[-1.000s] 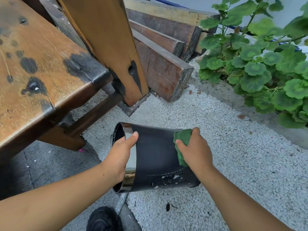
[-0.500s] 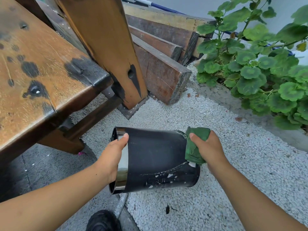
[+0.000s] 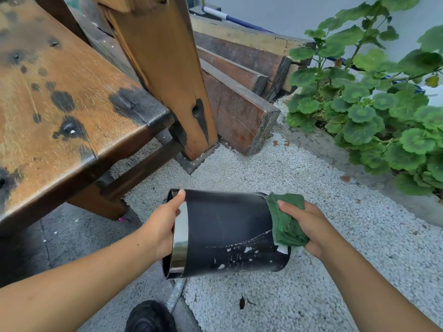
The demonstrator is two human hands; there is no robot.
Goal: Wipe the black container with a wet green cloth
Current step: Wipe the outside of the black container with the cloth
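Partly hidden, the fingers of the left hand (image 3: 163,227) disappear inside the open mouth of the black container (image 3: 227,226). That hand grips the rim, thumb on top. Below it, a dark shoe (image 3: 149,317) is cut off by the frame edge. The container is held on its side in the air between both hands, with white flecks low on its wall. At its base end, the right hand (image 3: 311,226) clutches the bunched green cloth (image 3: 284,226) against it.

I found open gravel (image 3: 323,188) at centre and lower right of the frame, blocked by the bench (image 3: 72,104) upper left, post (image 3: 167,80) and planks (image 3: 239,111) top centre, plant (image 3: 383,116) upper right, and black container (image 3: 227,226) lower centre.
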